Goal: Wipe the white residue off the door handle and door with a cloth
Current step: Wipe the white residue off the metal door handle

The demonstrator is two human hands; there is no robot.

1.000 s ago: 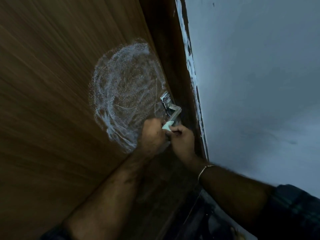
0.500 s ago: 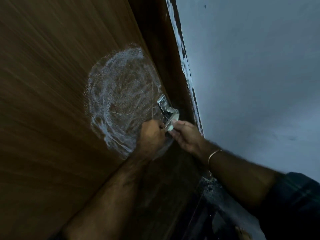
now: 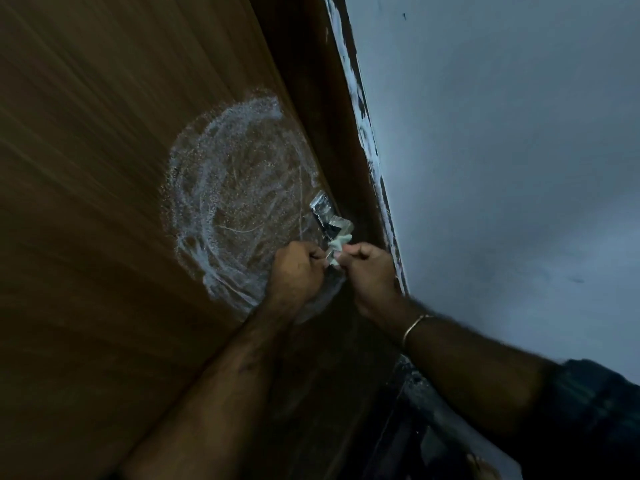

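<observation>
Cloth [image 3: 337, 244], pale and bunched, sits pinched between both fists just at 6 o'clock of the metal door handle [image 3: 330, 216], left hand [image 3: 298, 271] and right hand [image 3: 372, 271] curled round it, white residue [image 3: 235, 192] at 10 o'clock on the door [image 3: 104, 168].

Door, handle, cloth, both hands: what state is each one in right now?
Door: smeared with a round patch of white residue.
Door handle: metal, partly bare.
Cloth: pale, bunched against the handle.
Left hand: fist curled by the cloth.
Right hand: pinching the cloth.
</observation>
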